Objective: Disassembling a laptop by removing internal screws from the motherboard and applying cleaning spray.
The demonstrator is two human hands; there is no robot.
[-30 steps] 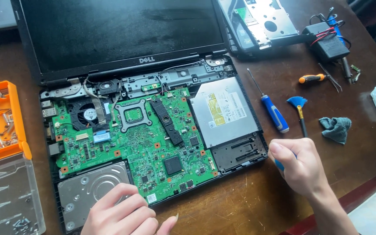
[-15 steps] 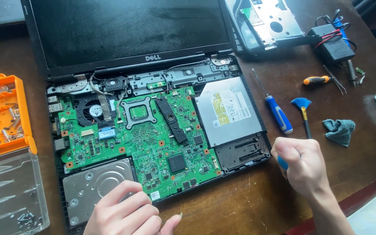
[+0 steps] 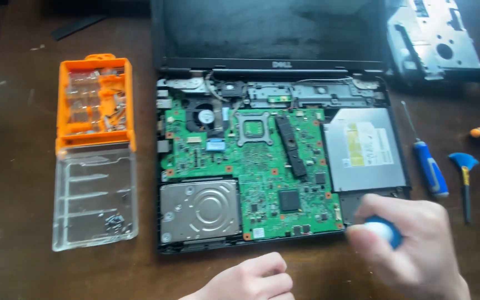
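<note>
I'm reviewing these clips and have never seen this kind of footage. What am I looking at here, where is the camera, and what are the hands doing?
The one view comes from a camera worn on a person's head, looking down at a brown wooden table. On it lies an opened laptop with its green circuit board, silver hard drive and optical drive exposed. The right hand, blurred, grips a blue-handled tool at the laptop's near right corner. The left hand rests on the table's near edge, holding nothing. An orange parts case lies left; a blue screwdriver and small brush lie right.
</note>
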